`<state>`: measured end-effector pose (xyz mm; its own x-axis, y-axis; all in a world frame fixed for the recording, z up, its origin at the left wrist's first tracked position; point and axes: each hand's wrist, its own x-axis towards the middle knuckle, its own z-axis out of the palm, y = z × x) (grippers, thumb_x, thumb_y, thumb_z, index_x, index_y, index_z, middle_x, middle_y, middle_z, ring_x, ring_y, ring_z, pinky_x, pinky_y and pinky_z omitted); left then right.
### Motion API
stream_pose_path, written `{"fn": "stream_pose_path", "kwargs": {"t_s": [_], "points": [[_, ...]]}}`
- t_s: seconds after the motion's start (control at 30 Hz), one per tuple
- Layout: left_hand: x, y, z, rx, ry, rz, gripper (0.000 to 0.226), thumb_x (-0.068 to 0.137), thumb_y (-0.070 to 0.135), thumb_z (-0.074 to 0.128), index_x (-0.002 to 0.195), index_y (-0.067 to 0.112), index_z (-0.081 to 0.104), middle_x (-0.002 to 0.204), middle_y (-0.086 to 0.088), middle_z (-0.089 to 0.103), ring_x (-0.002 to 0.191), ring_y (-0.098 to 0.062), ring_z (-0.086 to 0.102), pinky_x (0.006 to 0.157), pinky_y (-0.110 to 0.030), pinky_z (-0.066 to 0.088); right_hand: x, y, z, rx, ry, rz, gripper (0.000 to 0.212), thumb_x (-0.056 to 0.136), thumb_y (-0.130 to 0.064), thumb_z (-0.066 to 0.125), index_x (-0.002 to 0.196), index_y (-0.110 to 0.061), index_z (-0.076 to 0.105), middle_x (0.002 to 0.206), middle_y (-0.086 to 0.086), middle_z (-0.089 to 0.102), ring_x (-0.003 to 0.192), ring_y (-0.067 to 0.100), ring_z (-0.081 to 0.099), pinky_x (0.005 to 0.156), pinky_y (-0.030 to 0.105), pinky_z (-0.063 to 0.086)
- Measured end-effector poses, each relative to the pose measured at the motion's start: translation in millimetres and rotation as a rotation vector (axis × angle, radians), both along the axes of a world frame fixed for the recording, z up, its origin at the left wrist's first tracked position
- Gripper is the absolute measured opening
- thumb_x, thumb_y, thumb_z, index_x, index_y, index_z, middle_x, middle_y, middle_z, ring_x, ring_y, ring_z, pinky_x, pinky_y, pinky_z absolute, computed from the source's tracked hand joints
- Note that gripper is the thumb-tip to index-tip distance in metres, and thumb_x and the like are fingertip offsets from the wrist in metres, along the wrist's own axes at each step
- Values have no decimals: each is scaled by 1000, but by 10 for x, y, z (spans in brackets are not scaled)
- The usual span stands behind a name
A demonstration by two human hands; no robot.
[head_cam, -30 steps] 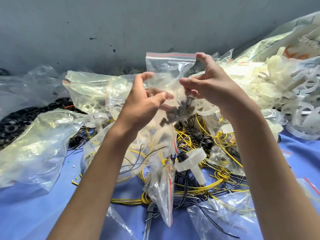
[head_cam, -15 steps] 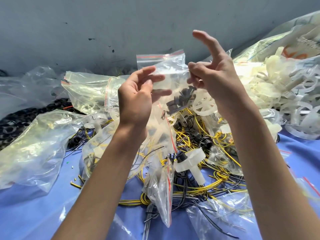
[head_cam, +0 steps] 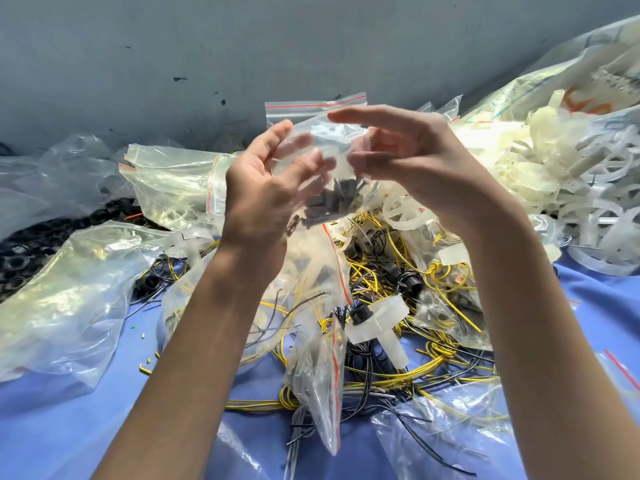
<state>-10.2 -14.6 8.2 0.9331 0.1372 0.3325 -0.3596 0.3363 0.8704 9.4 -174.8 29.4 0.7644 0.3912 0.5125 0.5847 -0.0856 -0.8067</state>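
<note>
Head view: a small clear plastic zip bag with a red seal line [head_cam: 313,116], small dark parts [head_cam: 329,199] sagging in its bottom, hangs above a tangle of yellow and black wires [head_cam: 388,292]. The left hand [head_cam: 263,192] grips the bag's left side. The right hand [head_cam: 412,157] curls at its top right, but blur hides whether it pinches. The step in hand is probably sealing the bag. The next move would be to pinch along the strip.

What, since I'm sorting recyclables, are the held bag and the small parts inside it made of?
The bag seems thin clear plastic film, glossy, wrinkled, with a red zip strip. The small parts look dark, matte, probably moulded plastic; blur leaves that open.
</note>
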Motion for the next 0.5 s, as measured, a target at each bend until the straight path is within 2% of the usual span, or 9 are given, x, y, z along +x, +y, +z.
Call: {"fn": "stream_pose_path", "kwargs": {"t_s": [0.07, 0.13, 0.23, 0.3, 0.4, 0.47, 0.5], "points": [[12, 33, -18, 167, -18, 37, 51, 84, 1, 66, 131, 8, 47, 104, 4, 61, 78, -3, 67, 71, -18, 52, 2, -25, -5, 20, 4, -13, 34, 85, 0, 64, 115, -16, 62, 77, 1, 54, 74, 12, 49, 74, 21, 41], [38, 81, -44, 401, -58, 137, 48, 80, 7, 72, 124, 14, 53, 93, 7, 60, 76, 5, 60, 72, -14, 49, 15, -47, -7, 31, 5, -66, 35, 83, 2, 66, 114, -13, 63, 74, -5, 58, 72, 7, 53, 75, 18, 45], [65, 140, -76, 656, -134, 303, 31, 79, 16, 76, 106, 24, 63, 73, 12, 53, 63, 9, 50, 66, -8, 41, 38, -56, -10, -61, -39, -175, 39, 77, 3, 73, 110, -15, 66, 72, -6, 59, 71, 7, 54, 75, 19, 48], [83, 169, -90, 732, -166, 369, 17, 81, 21, 74, 94, 28, 66, 66, 12, 50, 59, 4, 46, 65, -16, 40, 54, -47, -20, -153, -73, -253, 39, 74, -1, 76, 109, -17, 68, 72, -6, 57, 70, 8, 51, 73, 21, 46], [107, 209, -102, 823, -186, 417, 4, 84, 28, 71, 86, 26, 68, 74, 7, 47, 68, -6, 47, 68, -24, 41, 87, -24, -36, -305, -156, -381, 28, 77, -16, 77, 105, -19, 72, 69, -12, 52, 66, 5, 48, 67, 19, 40], [106, 224, -91, 828, -182, 409, 9, 87, 31, 68, 83, 23, 68, 86, 5, 47, 81, -7, 52, 72, -20, 43, 89, -21, -34, -338, -192, -430, 16, 80, -25, 74, 96, -22, 71, 74, -11, 50, 69, 2, 47, 65, 19, 38], [99, 226, -79, 810, -174, 399, 13, 89, 32, 65, 80, 22, 67, 90, 5, 50, 84, -1, 54, 72, -14, 43, 84, -20, -31, -342, -193, -432, 11, 82, -26, 72, 92, -24, 67, 80, -9, 50, 74, 1, 48, 67, 18, 38]]}}
